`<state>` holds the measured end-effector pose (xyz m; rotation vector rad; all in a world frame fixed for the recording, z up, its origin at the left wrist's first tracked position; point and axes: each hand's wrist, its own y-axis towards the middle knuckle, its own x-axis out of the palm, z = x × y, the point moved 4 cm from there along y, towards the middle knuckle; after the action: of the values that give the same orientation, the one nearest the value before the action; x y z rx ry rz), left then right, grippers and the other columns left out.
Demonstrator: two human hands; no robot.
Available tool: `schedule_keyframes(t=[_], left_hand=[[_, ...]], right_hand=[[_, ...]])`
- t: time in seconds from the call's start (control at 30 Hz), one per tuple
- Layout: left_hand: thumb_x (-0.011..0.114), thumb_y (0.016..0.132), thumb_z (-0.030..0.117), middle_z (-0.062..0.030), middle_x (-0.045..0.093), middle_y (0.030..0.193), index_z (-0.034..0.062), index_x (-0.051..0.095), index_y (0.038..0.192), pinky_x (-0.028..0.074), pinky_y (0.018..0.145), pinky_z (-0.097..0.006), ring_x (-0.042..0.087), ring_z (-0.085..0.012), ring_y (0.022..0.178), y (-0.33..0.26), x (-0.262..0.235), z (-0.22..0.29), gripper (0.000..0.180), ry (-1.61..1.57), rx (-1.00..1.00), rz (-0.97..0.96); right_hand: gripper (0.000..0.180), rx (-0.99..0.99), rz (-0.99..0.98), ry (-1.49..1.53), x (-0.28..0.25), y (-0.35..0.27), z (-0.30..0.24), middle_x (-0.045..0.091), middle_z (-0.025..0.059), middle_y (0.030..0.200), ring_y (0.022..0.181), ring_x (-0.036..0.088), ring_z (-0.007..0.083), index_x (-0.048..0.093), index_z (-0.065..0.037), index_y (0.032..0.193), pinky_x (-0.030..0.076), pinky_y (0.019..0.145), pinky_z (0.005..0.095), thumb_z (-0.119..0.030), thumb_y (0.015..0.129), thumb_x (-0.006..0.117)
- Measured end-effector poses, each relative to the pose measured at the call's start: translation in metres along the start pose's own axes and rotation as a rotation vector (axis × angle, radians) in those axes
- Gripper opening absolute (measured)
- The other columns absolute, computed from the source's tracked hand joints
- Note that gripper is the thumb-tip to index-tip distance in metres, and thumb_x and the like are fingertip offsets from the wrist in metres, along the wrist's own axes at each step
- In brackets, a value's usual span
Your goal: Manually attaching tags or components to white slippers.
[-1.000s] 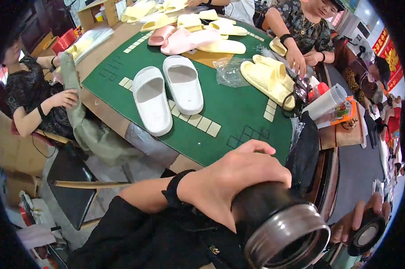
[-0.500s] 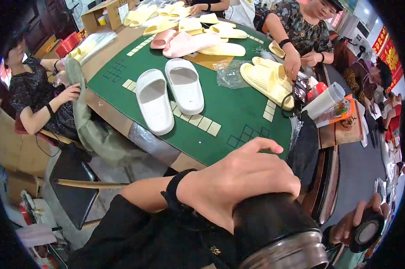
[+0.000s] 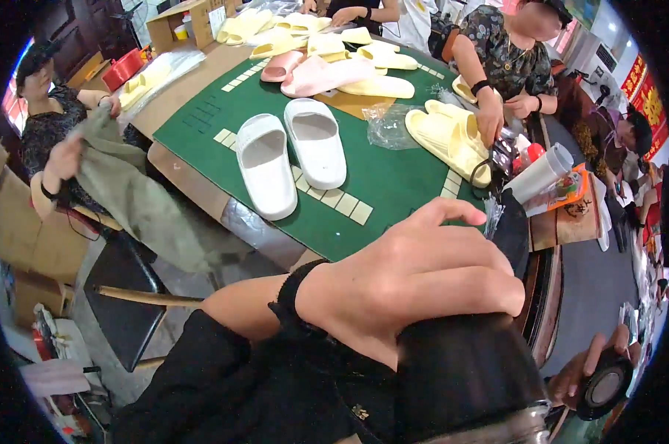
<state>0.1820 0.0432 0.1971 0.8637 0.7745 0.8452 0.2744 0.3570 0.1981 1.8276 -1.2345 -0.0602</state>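
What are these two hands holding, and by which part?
The left hand grips a black flask around its body; the right hand holds a round black lid by its edge.

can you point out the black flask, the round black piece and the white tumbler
black flask [image 3: 469,370]: head view, on its dark side wall
round black piece [image 3: 607,385]: head view, on its pale centre
white tumbler [image 3: 539,176]: head view, on its side

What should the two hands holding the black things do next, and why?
Perhaps the right hand should bring the round black piece closer to the metal end of the dark cylinder. The piece looks a bit like a lid, and it is held apart from the cylinder, which the left hand grips. I can't tell whether they fit.
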Motion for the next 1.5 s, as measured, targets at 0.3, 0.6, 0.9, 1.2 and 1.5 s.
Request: schedule_keyframes(t=[0.3, 0.6, 0.9, 1.2, 1.5], left_hand=[[0.059, 0.092, 0.016, -0.0089, 0.066, 0.096, 0.0072, 0.063, 0.102, 0.037, 0.097, -0.054, 0.066, -0.0227, 0.087, 0.003, -0.007, 0.003, 0.014, -0.012, 0.011, -0.032], [0.060, 0.093, 0.020, -0.0084, 0.066, 0.096, 0.0063, 0.063, 0.104, 0.036, 0.097, -0.053, 0.066, -0.0229, 0.088, 0.002, 0.001, -0.004, 0.018, -0.025, -0.012, -0.053], [0.062, 0.090, 0.019, -0.0079, 0.066, 0.100, 0.0060, 0.063, 0.107, 0.035, 0.100, -0.052, 0.065, -0.0236, 0.095, -0.008, 0.003, -0.017, 0.021, -0.097, -0.106, -0.104], [0.090, 0.047, 0.028, -0.0137, 0.062, 0.113, 0.0037, 0.056, 0.119, 0.043, 0.093, -0.040, 0.059, -0.0315, 0.105, -0.033, 0.000, -0.047, 0.083, -0.073, -0.346, -0.047], [0.091, 0.047, 0.024, -0.0133, 0.060, 0.118, 0.0016, 0.052, 0.125, 0.045, 0.095, -0.038, 0.059, -0.0292, 0.109, -0.049, -0.009, -0.066, 0.090, -0.242, -0.522, -0.038]], right_hand=[[0.054, 0.027, -0.010, -0.010, -0.004, 0.007, 0.003, 0.038, 0.0191, 0.117, 0.080, 0.055, 0.0340, 0.038, 0.001, 0.119, 0.058, 0.045, 0.0366, -0.001, 0.077, 0.073], [0.054, 0.054, 0.020, -0.023, -0.009, 0.003, 0.000, 0.038, 0.0193, 0.117, 0.080, 0.056, 0.0342, 0.038, 0.000, 0.119, 0.058, 0.045, 0.0367, -0.001, 0.078, 0.073], [0.053, 0.094, 0.059, -0.047, -0.010, 0.001, -0.001, 0.038, 0.0195, 0.117, 0.080, 0.056, 0.0344, 0.038, 0.000, 0.120, 0.058, 0.045, 0.0368, -0.001, 0.079, 0.072], [0.052, 0.105, 0.088, -0.087, -0.001, 0.000, -0.005, 0.038, 0.0198, 0.117, 0.080, 0.056, 0.0345, 0.038, -0.001, 0.120, 0.059, 0.046, 0.0369, -0.002, 0.080, 0.072], [0.047, 0.217, -0.072, -0.091, -0.008, 0.016, 0.002, 0.036, 0.0230, 0.124, 0.087, 0.056, 0.0387, 0.040, -0.002, 0.122, 0.060, 0.049, 0.0389, -0.005, 0.085, 0.068]])
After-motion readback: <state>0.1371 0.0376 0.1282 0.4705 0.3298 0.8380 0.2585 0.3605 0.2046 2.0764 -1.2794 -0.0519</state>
